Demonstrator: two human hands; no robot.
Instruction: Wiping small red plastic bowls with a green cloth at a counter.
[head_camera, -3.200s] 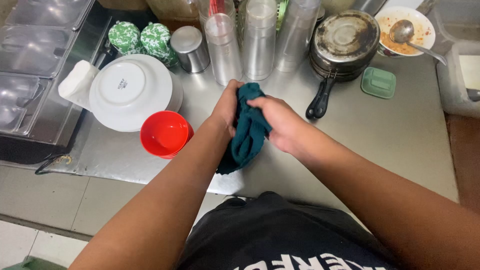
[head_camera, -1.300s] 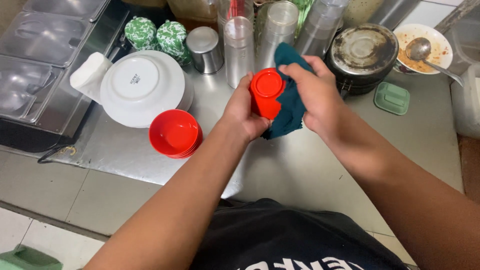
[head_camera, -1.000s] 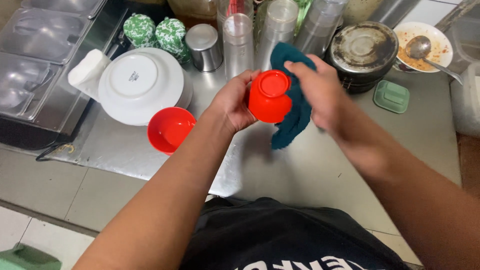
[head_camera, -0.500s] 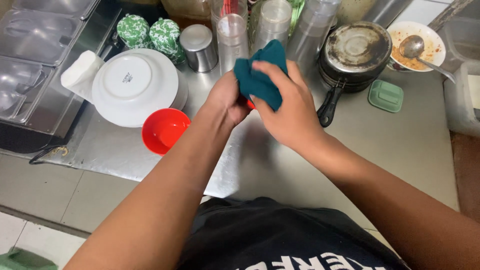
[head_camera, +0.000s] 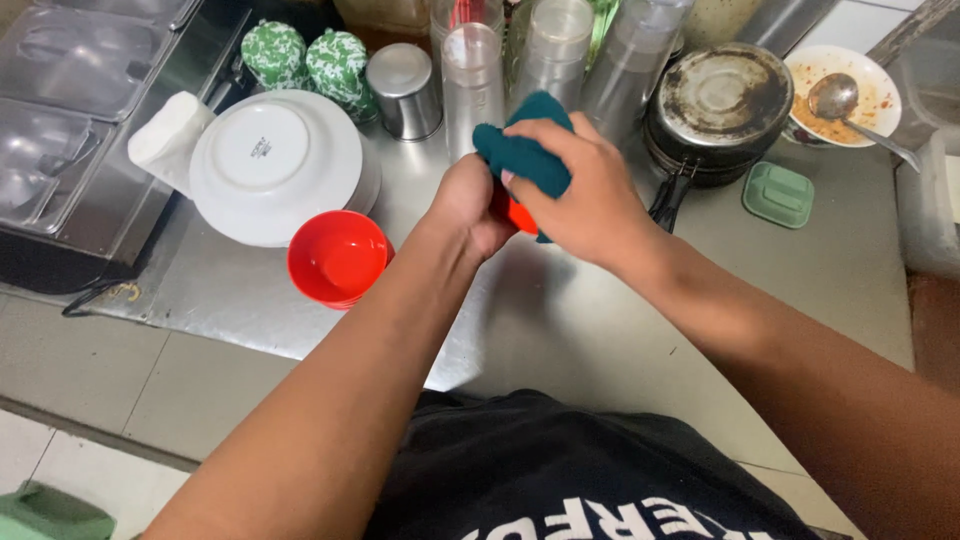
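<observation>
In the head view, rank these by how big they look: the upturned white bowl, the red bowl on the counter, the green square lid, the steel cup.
1. Upturned white bowl, clearly largest.
2. Red bowl on the counter.
3. Steel cup and green square lid look about alike; the lid lies flat and the cup stands upright, so I would not rank them.

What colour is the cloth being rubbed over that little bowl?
Dark teal green. The cloth shows best in the head view, pressed by the right hand over the red bowl.

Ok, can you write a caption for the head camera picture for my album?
Two hands, left hand and right hand, rub a teal cloth over a small red bowl above a steel counter.
</observation>
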